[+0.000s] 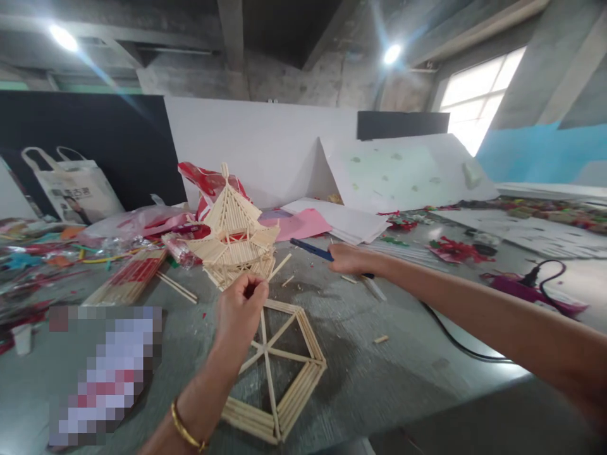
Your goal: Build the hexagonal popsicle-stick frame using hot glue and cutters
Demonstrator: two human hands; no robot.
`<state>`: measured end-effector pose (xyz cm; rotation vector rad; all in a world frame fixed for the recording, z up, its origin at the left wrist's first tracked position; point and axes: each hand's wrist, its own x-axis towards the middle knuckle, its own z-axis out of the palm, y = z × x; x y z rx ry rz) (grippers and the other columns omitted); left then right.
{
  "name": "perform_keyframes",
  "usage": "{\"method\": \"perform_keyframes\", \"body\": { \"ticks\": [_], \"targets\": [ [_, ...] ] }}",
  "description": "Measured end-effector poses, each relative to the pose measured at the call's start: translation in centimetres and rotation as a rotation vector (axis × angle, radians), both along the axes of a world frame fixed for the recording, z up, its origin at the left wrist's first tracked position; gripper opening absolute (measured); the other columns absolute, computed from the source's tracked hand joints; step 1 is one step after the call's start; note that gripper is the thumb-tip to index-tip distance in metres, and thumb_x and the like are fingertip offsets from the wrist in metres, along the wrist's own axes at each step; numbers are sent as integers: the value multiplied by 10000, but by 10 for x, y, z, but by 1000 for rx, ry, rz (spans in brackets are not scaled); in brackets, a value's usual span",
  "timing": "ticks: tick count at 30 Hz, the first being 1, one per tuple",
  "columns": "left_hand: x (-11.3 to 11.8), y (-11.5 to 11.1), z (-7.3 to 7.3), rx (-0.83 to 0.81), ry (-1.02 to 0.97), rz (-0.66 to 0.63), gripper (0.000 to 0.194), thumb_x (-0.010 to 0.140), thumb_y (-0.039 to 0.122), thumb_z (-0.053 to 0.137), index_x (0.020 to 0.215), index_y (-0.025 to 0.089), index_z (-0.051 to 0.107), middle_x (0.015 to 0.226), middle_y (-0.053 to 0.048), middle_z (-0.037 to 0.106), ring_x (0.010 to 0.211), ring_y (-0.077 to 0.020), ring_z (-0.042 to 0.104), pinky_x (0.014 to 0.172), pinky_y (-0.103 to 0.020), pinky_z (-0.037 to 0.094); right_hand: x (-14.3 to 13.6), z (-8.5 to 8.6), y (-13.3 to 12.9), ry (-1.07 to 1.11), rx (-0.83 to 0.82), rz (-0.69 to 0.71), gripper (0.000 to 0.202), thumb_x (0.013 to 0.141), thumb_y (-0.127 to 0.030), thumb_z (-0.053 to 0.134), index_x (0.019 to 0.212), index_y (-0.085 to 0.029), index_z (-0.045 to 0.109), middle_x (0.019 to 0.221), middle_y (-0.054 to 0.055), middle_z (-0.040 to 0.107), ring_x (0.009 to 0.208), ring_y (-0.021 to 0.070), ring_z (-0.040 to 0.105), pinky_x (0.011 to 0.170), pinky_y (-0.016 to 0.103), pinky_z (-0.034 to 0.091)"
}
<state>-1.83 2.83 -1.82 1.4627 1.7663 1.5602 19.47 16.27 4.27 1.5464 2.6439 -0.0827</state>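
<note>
My left hand [241,309] is closed in a pinch on a short wooden stick [279,268], which points up and to the right. Under that hand lies an octagonal stick frame [303,395], with spokes meeting at its middle and layered sticks along its sides. Behind it stands a pagoda model [232,234] built of the same pale sticks, with a pointed roof. My right hand [348,259] is wrapped round a long, slim dark blue tool [310,249]; its exact kind is unclear. The tool extends left toward the model, apart from it.
A bundle of sticks [126,278] and two loose sticks [177,287] lie left of the model. Scraps and a stick piece [380,339] are scattered on the grey table [403,379]. Pink paper [303,224] is behind; a black cable [455,346] curves at right.
</note>
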Motion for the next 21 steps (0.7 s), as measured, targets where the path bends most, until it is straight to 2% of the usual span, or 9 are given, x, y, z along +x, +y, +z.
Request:
{"method": "perform_keyframes", "body": {
  "ticks": [2,4,8,13,21],
  "targets": [
    [0,1,-2,4,39,31,202,737,364,523,718,181,605,573,56,522,557,-101,481,537,-210,343,12,0,-32,-11,-85,-18,194,692,-182,477,803,-107,618,683,98,650,589,176,592,499,240,375],
    [1,2,-3,7,62,38,191,740,352,517,711,183,603,585,56,533,565,-102,489,549,-211,348,20,0,-60,26,-236,-24,156,683,-170,459,772,-129,580,656,69,632,573,155,576,485,226,357],
    [6,1,-3,21,118,21,169,743,319,504,698,182,593,617,47,568,599,-111,522,585,-215,372,20,-4,-96,87,-213,86,125,672,-205,475,769,-150,533,788,83,630,691,169,569,532,238,347],
    [12,-5,1,20,188,30,186,763,327,487,756,185,605,646,31,597,609,-124,537,618,-234,392,5,-10,-108,179,-230,81,127,676,-218,466,765,-150,527,781,75,619,687,165,554,542,238,340],
    [13,-6,1,90,198,62,140,755,295,504,740,192,598,660,25,625,616,-126,554,613,-232,394,-6,-7,-119,210,-252,83,160,683,-228,458,781,-134,543,779,82,610,671,159,532,543,239,322]
  ]
}}
